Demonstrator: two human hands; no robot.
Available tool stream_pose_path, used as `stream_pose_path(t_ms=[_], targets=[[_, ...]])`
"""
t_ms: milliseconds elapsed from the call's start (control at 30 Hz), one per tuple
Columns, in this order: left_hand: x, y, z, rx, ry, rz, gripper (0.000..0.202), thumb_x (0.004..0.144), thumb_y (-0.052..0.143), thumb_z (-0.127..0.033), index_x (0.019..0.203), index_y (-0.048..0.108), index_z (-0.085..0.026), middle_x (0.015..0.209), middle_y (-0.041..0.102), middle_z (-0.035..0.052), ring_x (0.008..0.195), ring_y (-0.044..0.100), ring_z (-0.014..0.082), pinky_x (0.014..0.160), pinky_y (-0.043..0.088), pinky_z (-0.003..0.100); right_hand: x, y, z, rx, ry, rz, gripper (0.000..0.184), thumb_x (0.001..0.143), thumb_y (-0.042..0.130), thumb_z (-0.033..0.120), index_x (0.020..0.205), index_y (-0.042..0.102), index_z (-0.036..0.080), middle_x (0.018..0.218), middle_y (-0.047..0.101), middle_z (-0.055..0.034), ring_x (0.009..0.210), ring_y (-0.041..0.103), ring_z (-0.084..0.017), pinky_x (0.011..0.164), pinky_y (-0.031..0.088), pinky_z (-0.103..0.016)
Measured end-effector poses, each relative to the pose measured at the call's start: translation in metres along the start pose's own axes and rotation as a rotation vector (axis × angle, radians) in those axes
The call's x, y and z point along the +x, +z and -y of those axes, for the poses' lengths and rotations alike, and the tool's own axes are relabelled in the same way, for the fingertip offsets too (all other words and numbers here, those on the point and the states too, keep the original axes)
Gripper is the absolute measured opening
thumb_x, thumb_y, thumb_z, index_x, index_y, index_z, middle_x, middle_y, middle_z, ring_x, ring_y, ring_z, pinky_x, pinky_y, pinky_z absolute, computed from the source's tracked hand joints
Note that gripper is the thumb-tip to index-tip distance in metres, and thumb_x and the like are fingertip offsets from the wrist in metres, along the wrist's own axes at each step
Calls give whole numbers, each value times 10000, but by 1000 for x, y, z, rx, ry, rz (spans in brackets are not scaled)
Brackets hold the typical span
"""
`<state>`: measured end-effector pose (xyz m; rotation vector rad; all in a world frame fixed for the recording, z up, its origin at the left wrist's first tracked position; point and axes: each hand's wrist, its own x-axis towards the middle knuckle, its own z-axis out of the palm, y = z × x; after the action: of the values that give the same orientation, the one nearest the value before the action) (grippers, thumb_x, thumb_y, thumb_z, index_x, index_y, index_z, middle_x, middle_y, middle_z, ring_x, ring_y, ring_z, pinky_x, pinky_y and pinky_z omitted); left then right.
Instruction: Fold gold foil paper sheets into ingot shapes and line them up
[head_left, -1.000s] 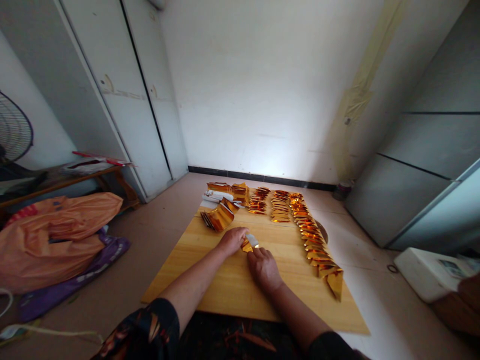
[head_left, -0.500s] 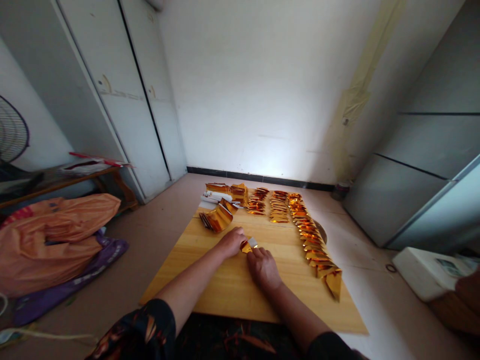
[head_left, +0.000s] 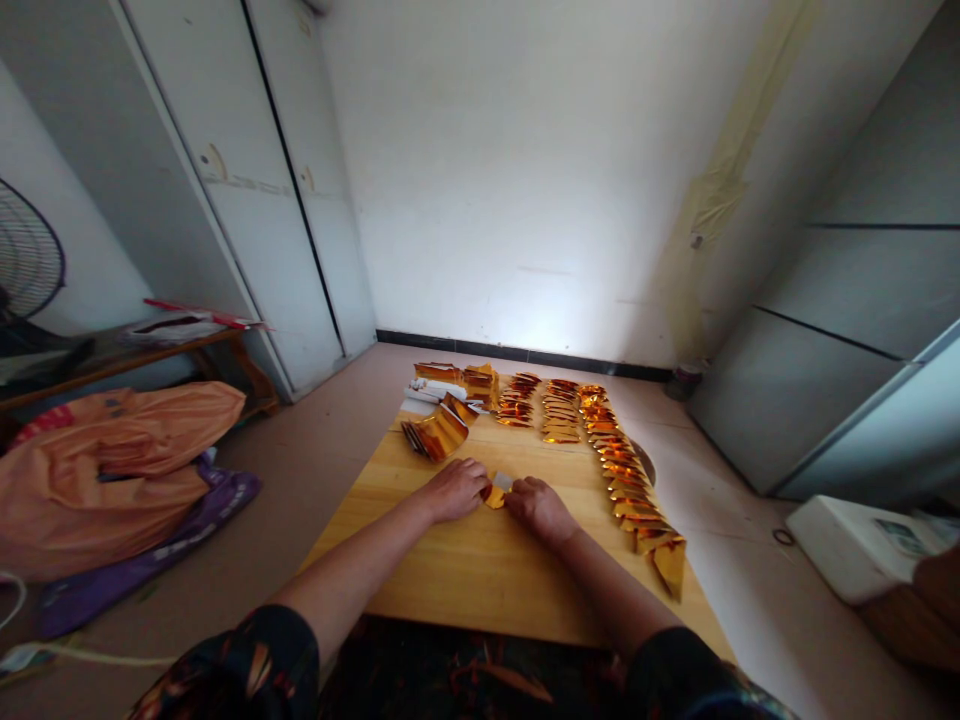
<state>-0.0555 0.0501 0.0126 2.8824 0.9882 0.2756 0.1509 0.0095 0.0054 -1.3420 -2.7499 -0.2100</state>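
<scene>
Currently, I see a wooden table (head_left: 465,575) bearing a long row of gold pieces (head_left: 624,480) down its right side and a curved foil stack (head_left: 441,435) farther left; mid-table, my left hand (head_left: 459,490) and right hand (head_left: 541,508) pinch opposite sides of one small foil piece (head_left: 494,497).

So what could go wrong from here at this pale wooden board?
The small gold foil piece, held between your left hand and right hand, might crease or tear if pulled unevenly. The long row of folded gold foil lies along the right side of the pale wooden board; a bump could scatter it.
</scene>
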Motion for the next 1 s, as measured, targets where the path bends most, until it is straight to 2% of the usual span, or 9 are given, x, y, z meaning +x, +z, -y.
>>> stream_pose_path(t_ms=[133, 367, 567, 733, 867, 933, 1000], targets=[[1, 4, 2, 43, 11, -19, 142, 851, 552, -230, 912, 676, -198, 871, 613, 57, 881, 542, 198, 779, 410, 311, 1, -7, -1, -40, -77, 16, 179, 916, 498, 192, 826, 652, 189, 806, 649, -33, 707, 550, -140, 639, 332, -262], [0, 9, 1, 61, 1, -35, 139, 872, 543, -247, 936, 655, -198, 888, 605, 51, 893, 533, 183, 786, 401, 298, 7, -9, 3, -111, -179, 27, 199, 921, 440, 151, 847, 624, 162, 757, 663, -51, 661, 566, -144, 649, 337, -277], [-3, 5, -2, 31, 23, -53, 153, 853, 533, -235, 956, 640, -198, 913, 604, 56, 904, 524, 193, 790, 395, 311, -1, 1, 13, -149, -201, -90, 237, 936, 369, 131, 836, 583, 150, 714, 634, -63, 620, 531, -158, 641, 325, -302], [-4, 1, -6, 47, 8, -61, 169, 836, 523, -248, 948, 636, -192, 900, 602, 59, 891, 517, 205, 783, 385, 329, -2, 5, 11, -114, -142, -97, 197, 933, 411, 147, 857, 592, 159, 737, 632, -42, 642, 521, -152, 663, 308, -302], [-6, 0, -11, 80, -10, -75, 183, 787, 582, -270, 944, 638, -196, 880, 594, 60, 880, 509, 217, 794, 371, 357, -4, 5, 10, -88, -11, -128, 172, 931, 446, 150, 869, 604, 182, 742, 642, -23, 678, 516, -150, 801, 296, -332], [-7, 4, -13, 97, -13, -89, 159, 800, 567, -245, 933, 641, -197, 871, 593, 60, 878, 507, 215, 799, 366, 361, -6, 6, 12, -70, 50, -157, 169, 934, 458, 162, 854, 603, 194, 739, 646, -16, 715, 512, -157, 846, 272, -347], [-6, 10, -15, 110, -24, -111, 151, 846, 510, -211, 906, 647, -193, 847, 591, 64, 869, 506, 206, 793, 366, 356, -9, 7, 14, -51, 88, -170, 165, 933, 478, 185, 822, 599, 199, 741, 649, -20, 776, 511, -173, 815, 271, -337]])
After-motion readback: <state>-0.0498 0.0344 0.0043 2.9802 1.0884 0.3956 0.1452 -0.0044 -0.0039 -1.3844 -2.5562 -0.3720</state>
